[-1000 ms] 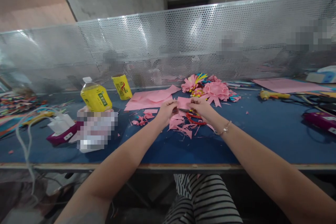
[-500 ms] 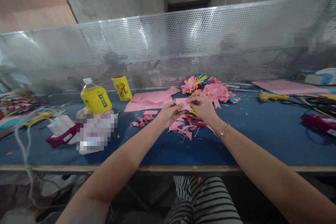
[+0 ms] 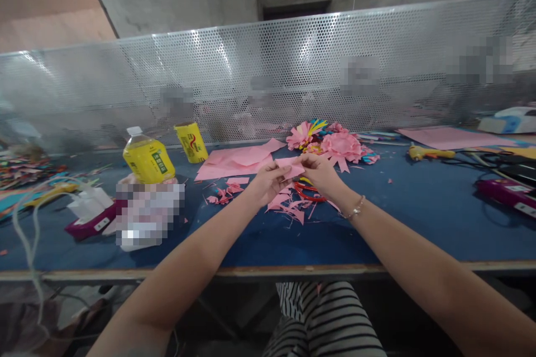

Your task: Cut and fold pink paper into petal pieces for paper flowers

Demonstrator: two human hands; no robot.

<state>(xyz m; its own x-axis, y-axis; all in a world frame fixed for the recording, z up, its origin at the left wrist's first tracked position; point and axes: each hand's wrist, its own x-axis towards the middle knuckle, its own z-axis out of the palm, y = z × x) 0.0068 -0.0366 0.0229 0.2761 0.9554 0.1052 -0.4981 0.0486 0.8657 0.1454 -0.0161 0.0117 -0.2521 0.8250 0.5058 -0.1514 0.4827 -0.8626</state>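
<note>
Both my hands hold one small pink paper piece above the blue table. My left hand pinches its left end, and my right hand pinches its right end. Under my hands lie pink paper scraps and red-handled scissors. Just behind my hands sit finished pink paper flowers and flat pink sheets.
A yellow drink bottle and a yellow can stand at the left. A tissue pack and white cable lie further left. A yellow glue gun and a purple box lie right. A perforated metal screen backs the table.
My hands lifted the pink piece slightly and shifted their grip along it. The view drifted a little to the right.
</note>
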